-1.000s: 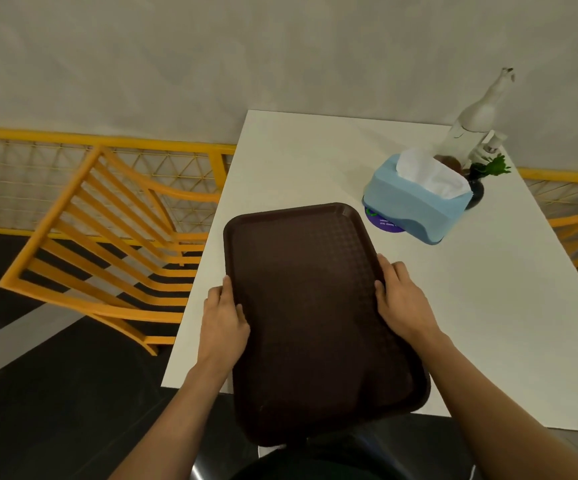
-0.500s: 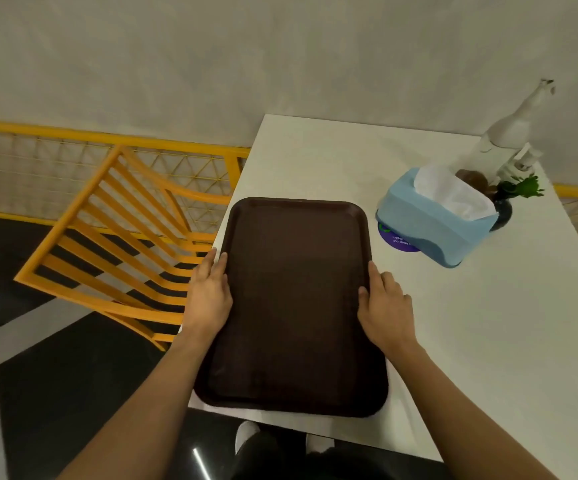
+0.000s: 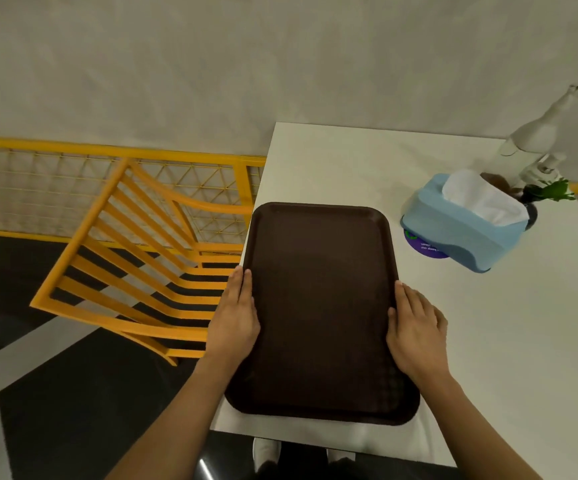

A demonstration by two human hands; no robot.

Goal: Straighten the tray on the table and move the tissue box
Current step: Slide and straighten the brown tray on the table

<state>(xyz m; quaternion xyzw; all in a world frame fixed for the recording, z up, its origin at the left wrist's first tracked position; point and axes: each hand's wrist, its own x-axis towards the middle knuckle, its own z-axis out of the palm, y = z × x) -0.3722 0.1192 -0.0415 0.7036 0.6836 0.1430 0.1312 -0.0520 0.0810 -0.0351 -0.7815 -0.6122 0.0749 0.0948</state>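
A dark brown tray [image 3: 322, 306] lies flat on the white table [image 3: 509, 341], along its left edge, its long sides running away from me. My left hand [image 3: 237, 317] grips the tray's left rim, fingers lying along it. On the right rim rests my right hand [image 3: 415, 332], holding that side. A light blue tissue box [image 3: 460, 233] with a white tissue sticking out stands to the tray's right rear, apart from it, on a purple round sticker [image 3: 426, 245].
Behind the tissue box stand a white bottle [image 3: 536, 136] and a small dark vase with a green plant [image 3: 554, 192]. An orange slatted chair [image 3: 135, 265] sits left of the table before a yellow mesh railing [image 3: 73, 188]. My shoes [image 3: 266, 452] show under the table's near edge.
Both hands turned the tray from skewed to square with the table and slid it fully onto the top; it hung over the near edge a second ago. The tissue box has not moved.
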